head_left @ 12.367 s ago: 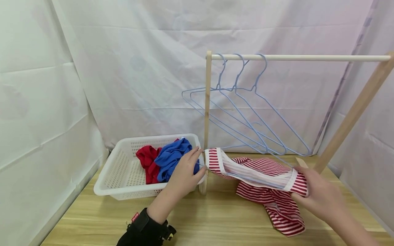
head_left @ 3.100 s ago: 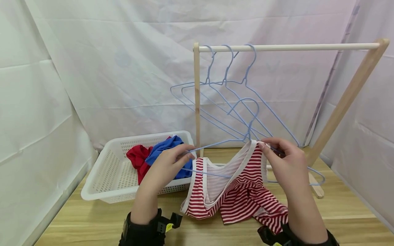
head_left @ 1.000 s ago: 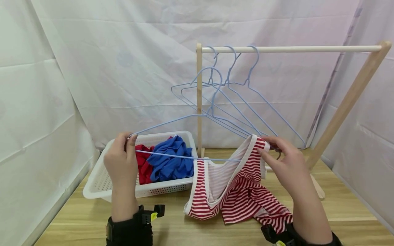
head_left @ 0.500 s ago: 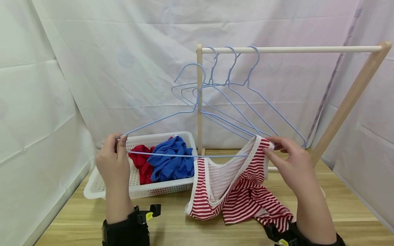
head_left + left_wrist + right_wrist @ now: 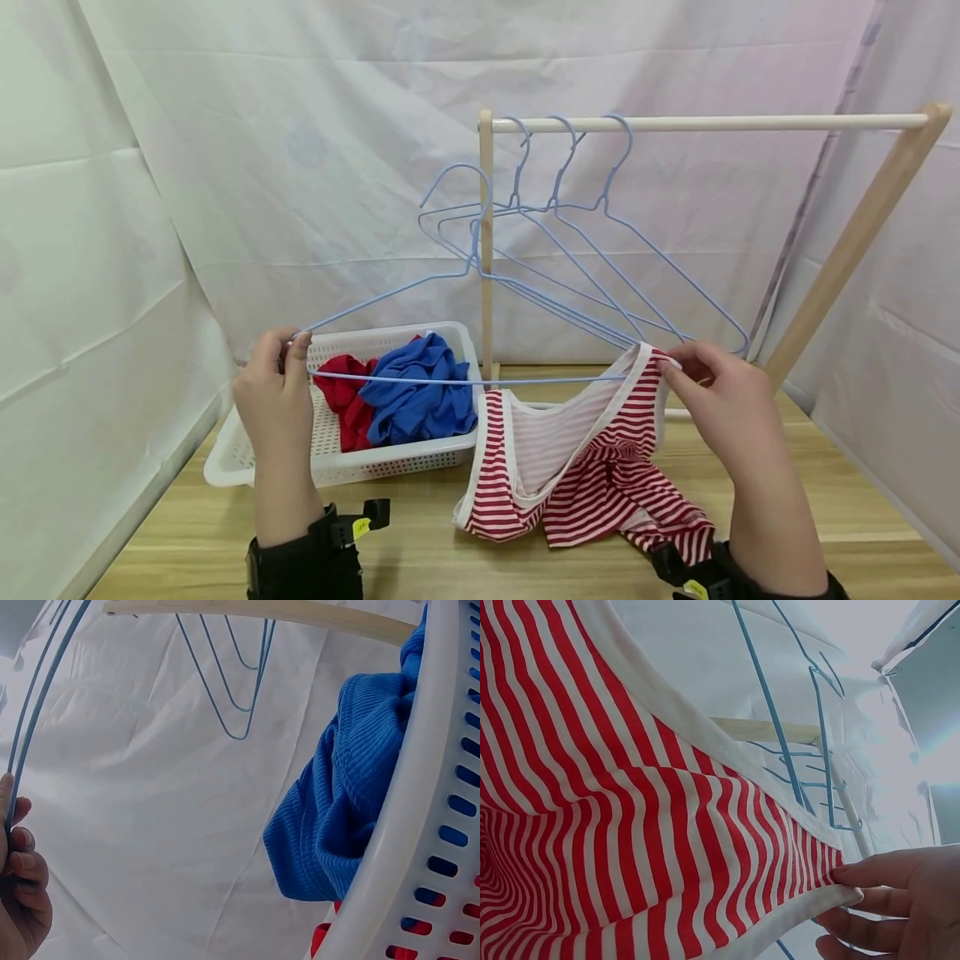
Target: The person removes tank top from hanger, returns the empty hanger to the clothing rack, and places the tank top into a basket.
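Observation:
My left hand (image 5: 277, 400) grips the left end of a light blue wire hanger (image 5: 390, 292), its fingers curled round the wire; the left wrist view shows the same grip. The hanger's right end runs into the neck opening of a red-and-white striped sleeveless top (image 5: 570, 458). With thumb and fingers my right hand (image 5: 723, 400) pinches one shoulder strap (image 5: 810, 855) of that top, raised above the table. The other strap hangs lower, apart from my left hand. The hanger's right tip is hidden by cloth and fingers.
A white perforated basket (image 5: 262, 475) stands on the wooden table (image 5: 420, 542) at left, holding blue cloth (image 5: 423, 400) and red cloth (image 5: 348, 408). Behind the top is a rack with a white rail (image 5: 750, 123) and wooden posts (image 5: 855, 250). Several blue hangers (image 5: 660, 250) hang from it.
Over three seconds my left hand has gone left with the hanger, drawing its left side away from the low strap. Lately my right hand has shifted slightly right and down with its strap.

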Motion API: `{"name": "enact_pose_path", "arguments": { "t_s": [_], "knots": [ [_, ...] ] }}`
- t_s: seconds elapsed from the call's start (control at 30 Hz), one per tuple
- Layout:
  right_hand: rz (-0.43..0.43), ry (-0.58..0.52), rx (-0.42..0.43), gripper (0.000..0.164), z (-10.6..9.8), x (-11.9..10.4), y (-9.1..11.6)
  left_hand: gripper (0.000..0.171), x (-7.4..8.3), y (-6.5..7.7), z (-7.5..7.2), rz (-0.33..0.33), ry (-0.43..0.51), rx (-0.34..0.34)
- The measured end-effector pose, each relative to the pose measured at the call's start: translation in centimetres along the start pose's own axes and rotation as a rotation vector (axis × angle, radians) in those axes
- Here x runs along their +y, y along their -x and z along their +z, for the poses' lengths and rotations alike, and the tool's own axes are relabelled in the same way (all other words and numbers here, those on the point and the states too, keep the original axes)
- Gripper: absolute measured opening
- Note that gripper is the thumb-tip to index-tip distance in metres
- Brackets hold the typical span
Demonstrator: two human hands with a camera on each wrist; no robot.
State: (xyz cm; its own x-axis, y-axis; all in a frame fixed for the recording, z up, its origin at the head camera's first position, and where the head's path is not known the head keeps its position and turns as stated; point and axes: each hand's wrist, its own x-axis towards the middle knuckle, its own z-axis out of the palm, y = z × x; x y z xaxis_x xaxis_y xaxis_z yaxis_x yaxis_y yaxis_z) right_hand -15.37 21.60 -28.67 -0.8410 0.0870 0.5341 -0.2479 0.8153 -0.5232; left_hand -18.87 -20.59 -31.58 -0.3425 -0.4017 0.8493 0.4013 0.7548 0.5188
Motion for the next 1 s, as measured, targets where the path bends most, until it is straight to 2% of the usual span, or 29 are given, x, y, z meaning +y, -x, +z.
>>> {"name": "enact_pose_path", "arguments": {
  "t_s": [0.2, 0.37, 0.6, 0.73, 1.0],
  "knots": [
    [0.069, 0.054, -0.017, 0.038, -0.22, 0.28, 0.02, 0.026, -0.12, -0.03, -0.20, -0.020, 0.018, -0.008],
    [0.102, 0.097, -0.020, 0.039, -0.28, 0.36, 0.01, 0.026, -0.14, -0.09, -0.25, -0.015, 0.034, -0.003],
    [0.117, 0.146, -0.046, 0.040, -0.19, 0.59, -0.14, 0.025, -0.10, -0.08, -0.05, 0.026, 0.028, -0.006],
    [0.119, 0.166, -0.082, 0.042, -0.06, 0.74, -0.24, 0.024, -0.03, -0.10, -0.07, 0.021, 0.040, -0.001],
    [0.088, 0.130, -0.114, 0.040, -0.26, 0.21, -0.07, 0.023, 0.12, -0.14, -0.19, -0.001, 0.073, 0.006]
  ]
}}
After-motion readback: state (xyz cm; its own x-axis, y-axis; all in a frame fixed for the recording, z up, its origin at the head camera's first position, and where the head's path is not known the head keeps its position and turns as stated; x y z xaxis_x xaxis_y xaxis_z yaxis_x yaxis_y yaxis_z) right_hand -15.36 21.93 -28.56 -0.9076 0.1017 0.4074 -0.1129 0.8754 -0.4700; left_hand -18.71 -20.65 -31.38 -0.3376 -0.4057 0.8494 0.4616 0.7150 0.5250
